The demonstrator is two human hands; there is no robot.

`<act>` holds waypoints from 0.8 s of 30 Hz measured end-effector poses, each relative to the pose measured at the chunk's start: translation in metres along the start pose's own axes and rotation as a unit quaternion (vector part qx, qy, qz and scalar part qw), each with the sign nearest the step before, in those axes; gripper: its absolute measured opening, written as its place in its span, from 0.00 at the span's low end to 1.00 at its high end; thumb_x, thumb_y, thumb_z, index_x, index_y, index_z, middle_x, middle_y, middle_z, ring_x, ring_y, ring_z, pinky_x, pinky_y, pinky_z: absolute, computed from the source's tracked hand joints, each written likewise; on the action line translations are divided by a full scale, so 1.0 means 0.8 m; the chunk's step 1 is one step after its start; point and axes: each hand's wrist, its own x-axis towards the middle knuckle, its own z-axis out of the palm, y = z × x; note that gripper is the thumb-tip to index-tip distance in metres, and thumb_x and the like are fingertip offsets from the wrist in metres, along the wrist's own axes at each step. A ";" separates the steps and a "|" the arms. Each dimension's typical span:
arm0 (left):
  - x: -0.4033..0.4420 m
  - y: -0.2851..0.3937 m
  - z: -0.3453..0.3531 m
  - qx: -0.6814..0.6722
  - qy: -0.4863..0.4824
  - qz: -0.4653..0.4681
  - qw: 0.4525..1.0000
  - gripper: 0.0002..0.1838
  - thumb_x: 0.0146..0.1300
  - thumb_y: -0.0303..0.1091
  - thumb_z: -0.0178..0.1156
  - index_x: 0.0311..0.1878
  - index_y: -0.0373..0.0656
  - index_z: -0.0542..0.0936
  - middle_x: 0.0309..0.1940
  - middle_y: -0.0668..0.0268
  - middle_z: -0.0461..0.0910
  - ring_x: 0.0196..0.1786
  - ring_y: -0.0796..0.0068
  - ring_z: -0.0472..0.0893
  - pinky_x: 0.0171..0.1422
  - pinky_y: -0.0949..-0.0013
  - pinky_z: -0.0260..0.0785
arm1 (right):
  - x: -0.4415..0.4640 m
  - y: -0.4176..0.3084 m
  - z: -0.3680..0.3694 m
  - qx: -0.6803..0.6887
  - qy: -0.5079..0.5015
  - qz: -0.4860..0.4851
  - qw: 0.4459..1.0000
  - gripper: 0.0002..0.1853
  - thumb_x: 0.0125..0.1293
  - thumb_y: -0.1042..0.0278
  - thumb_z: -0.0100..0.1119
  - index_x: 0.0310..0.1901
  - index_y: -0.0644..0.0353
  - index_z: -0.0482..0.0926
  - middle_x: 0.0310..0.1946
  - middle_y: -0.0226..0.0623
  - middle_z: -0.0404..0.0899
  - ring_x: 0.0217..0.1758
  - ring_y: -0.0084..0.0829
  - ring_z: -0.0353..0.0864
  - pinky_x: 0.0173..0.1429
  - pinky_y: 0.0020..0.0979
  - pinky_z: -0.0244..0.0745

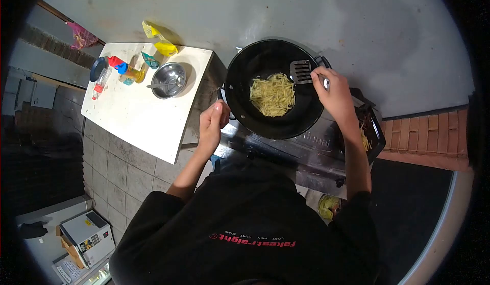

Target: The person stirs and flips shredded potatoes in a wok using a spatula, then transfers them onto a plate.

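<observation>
A black wok (260, 63) sits on the stove, tilted a little in view. Thin pale-yellow strips (273, 96), like shredded potato, lie in a heap at its middle. My left hand (211, 121) is closed at the wok's left handle, thumb uppermost. On the other side, my right hand (334, 92) grips a slotted spatula (301, 72) by its handle. The spatula's dark slotted head is over the wok's right inner wall, apart from the strips. Whether it touches the wall I cannot tell.
Left of the stove (275, 155) stands a white table (148, 124) bearing a metal bowl (169, 80) with a spoon, several bottles and a yellow packet (164, 46). A black tray (375, 137) with food scraps is beside my right forearm. A grey wall rises behind.
</observation>
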 end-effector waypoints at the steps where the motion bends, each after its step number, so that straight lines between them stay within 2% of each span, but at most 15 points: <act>1: 0.001 0.001 0.003 0.007 -0.002 -0.002 1.000 0.24 0.78 0.43 0.43 0.23 0.42 0.65 0.22 0.74 0.60 0.24 0.85 0.58 0.28 0.77 0.49 | 0.001 0.005 0.006 -0.020 -0.014 -0.008 1.000 0.08 0.65 0.66 0.61 0.37 0.63 0.78 0.28 0.47 0.77 0.30 0.48 0.77 0.36 0.37 0.71; 5: -0.007 0.001 0.002 0.003 0.004 -0.030 1.000 0.25 0.78 0.42 0.43 0.22 0.42 0.64 0.23 0.73 0.61 0.25 0.85 0.58 0.28 0.77 0.50 | 0.007 0.014 0.020 0.006 0.013 -0.005 1.000 0.08 0.64 0.67 0.61 0.37 0.63 0.79 0.26 0.46 0.76 0.29 0.45 0.77 0.36 0.36 0.70; 7: -0.008 -0.001 0.001 0.004 0.008 -0.020 1.000 0.25 0.78 0.42 0.42 0.22 0.42 0.64 0.23 0.72 0.61 0.24 0.85 0.58 0.28 0.77 0.51 | 0.004 0.007 0.024 0.069 -0.041 0.081 0.994 0.07 0.64 0.68 0.60 0.37 0.63 0.79 0.25 0.45 0.75 0.28 0.43 0.76 0.35 0.36 0.70; 8: -0.013 -0.003 -0.002 0.006 0.011 -0.018 1.000 0.25 0.78 0.42 0.42 0.22 0.42 0.64 0.22 0.72 0.61 0.24 0.85 0.58 0.28 0.77 0.50 | -0.005 0.000 0.028 0.074 -0.047 0.086 0.992 0.07 0.64 0.68 0.60 0.37 0.63 0.79 0.25 0.45 0.75 0.28 0.43 0.76 0.35 0.36 0.70; 11: -0.018 -0.005 -0.012 -0.005 0.020 -0.019 1.000 0.24 0.78 0.41 0.41 0.23 0.41 0.65 0.22 0.72 0.61 0.24 0.85 0.58 0.28 0.77 0.50 | -0.006 -0.012 0.021 0.088 -0.084 -0.064 0.991 0.04 0.65 0.72 0.59 0.38 0.63 0.79 0.27 0.42 0.74 0.30 0.41 0.75 0.36 0.34 0.69; 14: -0.009 -0.003 -0.009 0.001 0.030 -0.020 0.999 0.24 0.78 0.40 0.41 0.23 0.41 0.65 0.22 0.72 0.61 0.24 0.85 0.58 0.28 0.77 0.50 | -0.006 -0.034 0.004 0.094 -0.113 -0.047 0.988 0.04 0.66 0.73 0.59 0.39 0.63 0.79 0.29 0.42 0.74 0.31 0.40 0.76 0.37 0.33 0.69; 19: -0.004 -0.002 0.001 0.008 0.017 0.004 1.000 0.23 0.78 0.41 0.43 0.24 0.41 0.66 0.22 0.73 0.61 0.24 0.86 0.57 0.27 0.76 0.48 | -0.004 -0.040 -0.007 0.078 -0.044 -0.044 0.995 0.04 0.65 0.73 0.59 0.39 0.64 0.78 0.30 0.43 0.75 0.32 0.41 0.77 0.38 0.34 0.70; 20: -0.004 -0.003 0.005 -0.023 0.021 -0.015 0.999 0.23 0.77 0.41 0.44 0.23 0.42 0.65 0.21 0.74 0.60 0.24 0.86 0.57 0.27 0.77 0.48 | -0.004 -0.035 -0.005 0.079 -0.016 -0.041 0.996 0.04 0.65 0.73 0.59 0.39 0.64 0.78 0.30 0.43 0.76 0.32 0.41 0.77 0.38 0.33 0.70; 23: -0.008 -0.001 0.013 -0.049 0.022 -0.008 0.999 0.23 0.77 0.41 0.44 0.23 0.43 0.65 0.21 0.74 0.60 0.23 0.86 0.57 0.27 0.77 0.48 | -0.012 -0.030 0.000 0.079 0.030 -0.010 0.996 0.05 0.65 0.71 0.59 0.37 0.63 0.77 0.27 0.45 0.78 0.29 0.43 0.77 0.36 0.35 0.70; 24: -0.009 0.001 0.016 -0.051 0.026 -0.012 0.998 0.23 0.77 0.41 0.45 0.22 0.42 0.65 0.21 0.74 0.59 0.23 0.85 0.57 0.27 0.77 0.48 | -0.014 -0.030 -0.002 0.048 0.021 0.035 0.998 0.06 0.65 0.70 0.59 0.36 0.63 0.77 0.26 0.46 0.78 0.28 0.45 0.77 0.35 0.36 0.71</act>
